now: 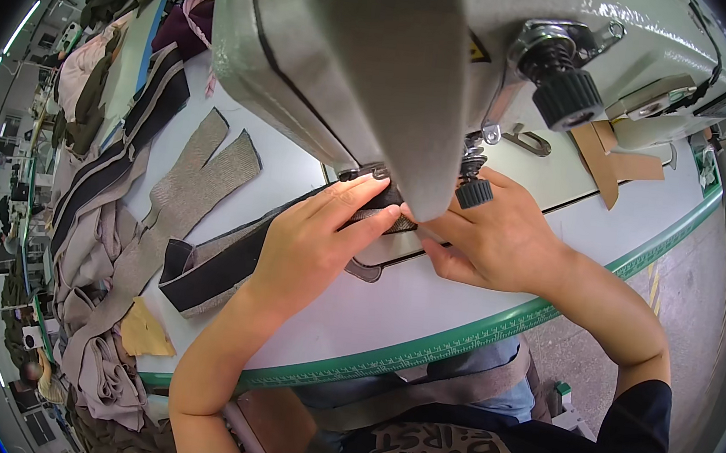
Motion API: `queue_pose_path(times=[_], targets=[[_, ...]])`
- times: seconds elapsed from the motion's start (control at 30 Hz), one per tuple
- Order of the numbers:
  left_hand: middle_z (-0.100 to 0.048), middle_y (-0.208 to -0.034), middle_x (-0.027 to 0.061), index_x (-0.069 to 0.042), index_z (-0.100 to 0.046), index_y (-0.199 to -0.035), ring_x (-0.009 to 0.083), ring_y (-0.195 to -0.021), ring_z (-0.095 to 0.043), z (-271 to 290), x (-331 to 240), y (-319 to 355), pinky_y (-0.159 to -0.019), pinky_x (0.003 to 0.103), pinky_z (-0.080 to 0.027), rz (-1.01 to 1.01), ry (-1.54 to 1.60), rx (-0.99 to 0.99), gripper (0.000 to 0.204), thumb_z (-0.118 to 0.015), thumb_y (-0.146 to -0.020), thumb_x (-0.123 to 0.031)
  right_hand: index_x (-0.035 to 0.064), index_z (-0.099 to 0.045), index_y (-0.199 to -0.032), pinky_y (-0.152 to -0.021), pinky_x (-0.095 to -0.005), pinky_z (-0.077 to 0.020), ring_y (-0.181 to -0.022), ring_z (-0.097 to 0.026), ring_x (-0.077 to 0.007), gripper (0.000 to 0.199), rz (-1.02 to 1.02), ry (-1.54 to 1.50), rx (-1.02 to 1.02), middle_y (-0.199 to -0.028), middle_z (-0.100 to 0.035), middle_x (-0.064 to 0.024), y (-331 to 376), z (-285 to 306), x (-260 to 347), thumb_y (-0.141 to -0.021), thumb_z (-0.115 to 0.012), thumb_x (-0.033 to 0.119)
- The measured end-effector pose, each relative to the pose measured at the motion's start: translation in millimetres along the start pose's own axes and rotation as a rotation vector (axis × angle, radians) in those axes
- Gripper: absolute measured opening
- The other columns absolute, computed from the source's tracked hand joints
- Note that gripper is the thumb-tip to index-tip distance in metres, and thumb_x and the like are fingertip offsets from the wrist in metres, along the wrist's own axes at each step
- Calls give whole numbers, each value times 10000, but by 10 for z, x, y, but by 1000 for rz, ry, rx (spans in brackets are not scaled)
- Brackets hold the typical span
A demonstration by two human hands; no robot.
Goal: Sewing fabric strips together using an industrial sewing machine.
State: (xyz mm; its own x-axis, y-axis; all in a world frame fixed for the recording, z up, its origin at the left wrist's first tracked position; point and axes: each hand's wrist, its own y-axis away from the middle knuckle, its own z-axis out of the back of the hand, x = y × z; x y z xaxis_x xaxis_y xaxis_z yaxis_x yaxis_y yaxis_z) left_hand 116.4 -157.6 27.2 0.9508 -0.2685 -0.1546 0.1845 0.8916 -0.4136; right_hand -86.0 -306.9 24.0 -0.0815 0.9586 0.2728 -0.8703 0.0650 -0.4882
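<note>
A black-and-grey fabric strip (221,275) runs diagonally over the white table, up to the needle area of a sewing machine (300,69). My left hand (313,235) presses on the strip's upper part, its fingers reaching under the machine head and the thumb along the near side. From the right, my right hand (504,234) has curled fingers at the same fabric end, close to the left thumb. A blurred upright machine part (389,61) hides some of the right fingertips. The needle itself is out of sight.
Grey fabric strips (186,181) and a black-striped band (129,140) pile up at the left, near a yellow scrap (147,329). Brown card pieces (604,163) lie at the right. A green ruled edge (421,349) borders the table. Black knobs (564,97) jut from the machine.
</note>
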Motion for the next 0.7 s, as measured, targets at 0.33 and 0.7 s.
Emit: queue_pose_path(times=[0.33, 0.7], targets=[[-657, -1253, 40, -148, -698, -1120, 242, -1098, -674, 10, 45, 4, -944, 368, -577, 23, 35, 39, 280, -653, -850, -90, 72, -709, -1049, -778, -345, -513, -1001, -626, -214, 289, 0, 5, -57, -970, -660, -13, -36, -32, -4, -781, -720, 179], [-644, -1283, 47, -155, -697, -1133, 260, -1119, -661, 5, 51, 22, -968, 388, -563, 26, 29, 53, 278, -658, -862, -109, 79, -703, -1052, -763, -359, -519, -985, -627, -220, 281, -36, -33, -38, -990, -668, -32, -28, -51, -21, -785, -733, 162]])
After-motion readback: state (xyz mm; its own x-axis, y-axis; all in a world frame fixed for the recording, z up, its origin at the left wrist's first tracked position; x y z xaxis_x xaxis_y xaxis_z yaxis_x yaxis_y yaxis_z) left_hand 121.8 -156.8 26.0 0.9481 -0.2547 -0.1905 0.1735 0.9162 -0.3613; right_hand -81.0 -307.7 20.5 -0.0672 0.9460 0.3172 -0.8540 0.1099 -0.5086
